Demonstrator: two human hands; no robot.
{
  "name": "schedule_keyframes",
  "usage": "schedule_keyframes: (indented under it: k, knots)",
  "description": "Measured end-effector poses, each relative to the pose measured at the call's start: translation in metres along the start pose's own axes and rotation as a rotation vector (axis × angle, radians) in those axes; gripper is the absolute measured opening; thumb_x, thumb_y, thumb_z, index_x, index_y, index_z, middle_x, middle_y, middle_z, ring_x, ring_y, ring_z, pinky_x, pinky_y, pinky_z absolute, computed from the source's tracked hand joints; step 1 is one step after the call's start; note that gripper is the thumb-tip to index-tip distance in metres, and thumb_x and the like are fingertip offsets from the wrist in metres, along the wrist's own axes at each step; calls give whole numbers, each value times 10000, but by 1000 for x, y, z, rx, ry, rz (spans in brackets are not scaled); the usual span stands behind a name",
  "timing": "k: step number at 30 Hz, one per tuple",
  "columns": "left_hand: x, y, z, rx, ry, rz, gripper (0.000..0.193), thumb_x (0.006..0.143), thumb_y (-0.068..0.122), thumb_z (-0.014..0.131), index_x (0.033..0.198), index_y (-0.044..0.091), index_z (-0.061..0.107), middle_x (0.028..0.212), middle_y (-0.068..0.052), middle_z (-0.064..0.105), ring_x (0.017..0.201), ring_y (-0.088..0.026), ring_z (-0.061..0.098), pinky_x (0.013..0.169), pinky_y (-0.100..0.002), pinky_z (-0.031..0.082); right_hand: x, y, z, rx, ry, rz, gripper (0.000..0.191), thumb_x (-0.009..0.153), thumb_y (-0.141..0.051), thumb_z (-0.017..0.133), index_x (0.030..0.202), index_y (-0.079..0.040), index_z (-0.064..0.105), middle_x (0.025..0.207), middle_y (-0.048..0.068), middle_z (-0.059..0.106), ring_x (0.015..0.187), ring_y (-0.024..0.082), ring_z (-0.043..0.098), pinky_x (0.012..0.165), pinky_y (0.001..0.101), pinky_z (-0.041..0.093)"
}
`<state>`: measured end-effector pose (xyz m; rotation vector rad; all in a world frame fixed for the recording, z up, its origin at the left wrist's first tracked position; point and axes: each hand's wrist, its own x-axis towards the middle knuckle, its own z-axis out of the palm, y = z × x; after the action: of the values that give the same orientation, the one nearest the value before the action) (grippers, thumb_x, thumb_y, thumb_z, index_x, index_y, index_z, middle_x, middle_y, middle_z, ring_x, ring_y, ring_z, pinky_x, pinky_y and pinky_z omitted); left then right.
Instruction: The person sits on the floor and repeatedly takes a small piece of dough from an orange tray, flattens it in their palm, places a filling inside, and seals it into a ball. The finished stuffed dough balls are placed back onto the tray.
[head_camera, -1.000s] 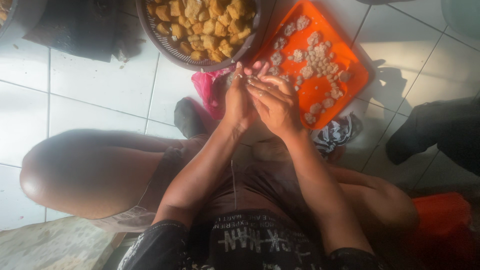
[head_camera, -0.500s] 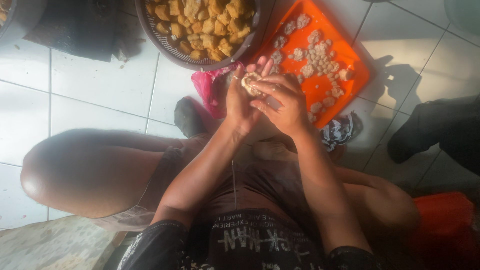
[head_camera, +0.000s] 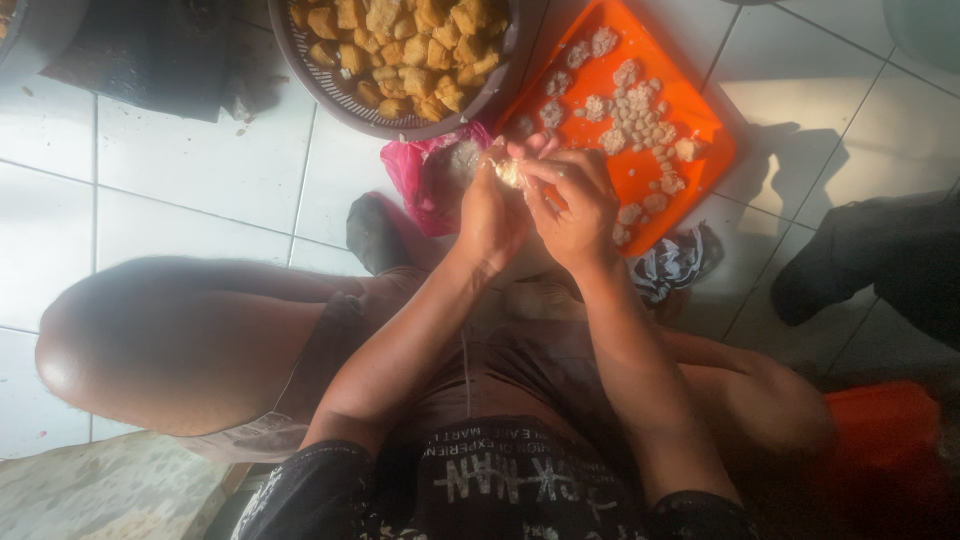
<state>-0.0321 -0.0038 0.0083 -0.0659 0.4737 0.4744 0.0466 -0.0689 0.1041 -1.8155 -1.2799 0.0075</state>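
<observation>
Pinching a small pale lump of filling or dough (head_camera: 507, 172) between both hands, held up over the tiled floor (head_camera: 200, 190), just above the near edge of the pink plastic bag (head_camera: 425, 180). Left hand (head_camera: 488, 212) cups it from the left, fingers curled closed around it; right hand (head_camera: 572, 205) is closed on it too, fingertips (head_camera: 530, 172) pressing in from the right. Lump is mostly hidden, so its exact shape is hard to tell.

Handling, as a guess: light, soft, probably sticky or crumbly, deforms easily. Best taken by fingertips at its sides with light pressure, palm under it for support; a hard squeeze would squash it.

Around: orange tray (head_camera: 700, 120) beyond the right hand, loaded with many small pale balls and lumps (head_camera: 640, 120), its near corner just beside the hands. Round dark basket (head_camera: 340, 95) at the top edge, full of golden fried tofu pieces (head_camera: 400, 45). Dark cloth or mat (head_camera: 140, 60) at top left. Person sits low on the floor, bare knee (head_camera: 150, 340) out to the left.
</observation>
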Motion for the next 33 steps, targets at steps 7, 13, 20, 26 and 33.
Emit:
schedule_keyframes:
  k: [7,13,20,26,33]
  knots:
    - [-3,6,-2,231,-111,20,342,1093,308,437,1053,24,622,1327,-145,626,1255,-305,572,1071,-481,454,-8,-6,2,96,-70,166,191,938,58,721,1096,-46,697,1133,93,682,1045,231,661,788,294,591]
    - [-8,10,11,98,-76,-36,427,1126,359,417,1211,4,637,1352,-137,610,1270,-253,583,1139,-431,430,-7,-8,-6,161,-40,191,277,907,-70,826,1146,-28,692,1194,99,694,1027,228,636,744,287,508]
    - [-8,1,4,144,-192,36,429,1177,336,377,1255,-14,611,1412,-163,608,1270,-282,583,1100,-460,431,-12,-20,14,85,33,223,189,949,-67,830,1102,-47,720,1163,52,716,1120,228,646,942,342,543]
    - [-11,-4,8,256,-147,46,455,1166,333,395,1307,-43,608,1467,-165,580,1345,-280,552,1203,-477,395,-22,-11,21,177,127,441,102,1016,-71,742,1096,-29,697,1115,77,712,1063,183,676,907,311,551]
    - [-13,8,23,95,-46,-36,464,1140,355,397,1387,-13,531,1461,-167,551,1427,-282,489,1205,-463,378,-27,2,10,471,165,460,89,1094,-89,621,1147,-34,667,1150,52,683,1054,112,661,906,269,540]
